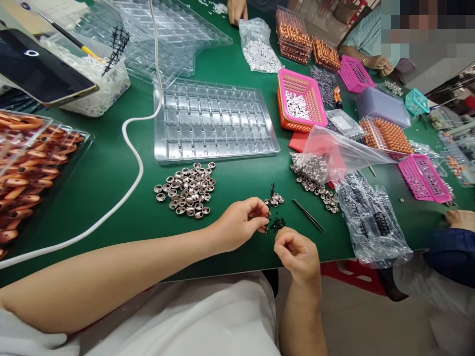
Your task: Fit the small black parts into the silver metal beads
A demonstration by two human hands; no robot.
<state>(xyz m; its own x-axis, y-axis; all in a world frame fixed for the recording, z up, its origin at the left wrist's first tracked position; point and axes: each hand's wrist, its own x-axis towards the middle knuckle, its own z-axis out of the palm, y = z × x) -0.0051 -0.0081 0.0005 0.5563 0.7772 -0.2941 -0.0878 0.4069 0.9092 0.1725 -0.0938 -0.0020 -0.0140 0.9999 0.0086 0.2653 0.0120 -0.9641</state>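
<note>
My left hand (241, 223) pinches a thin black plastic sprue (270, 200) with small side stubs, held upright over the green table. Close by on the right, my right hand (299, 251) has its thumb and forefinger pressed together; whatever is between them is too small to make out. Just beyond its fingertips lies a little heap of black plastic bits (278, 224). A few silver metal rings (276, 199) sit behind the sprue. Tweezers (308, 216) rest to the right of these. A larger pile of silver rings (191, 190) spreads out left of my hands.
Behind the rings lies a clear compartment tray (215, 121). A white cable (135, 148) crosses the left side, near trays of orange-brown parts (22, 183). At right are a bag of black sprues (371, 217) and pink baskets (425, 178). Co-workers' hands (237, 11) show at the table's edges.
</note>
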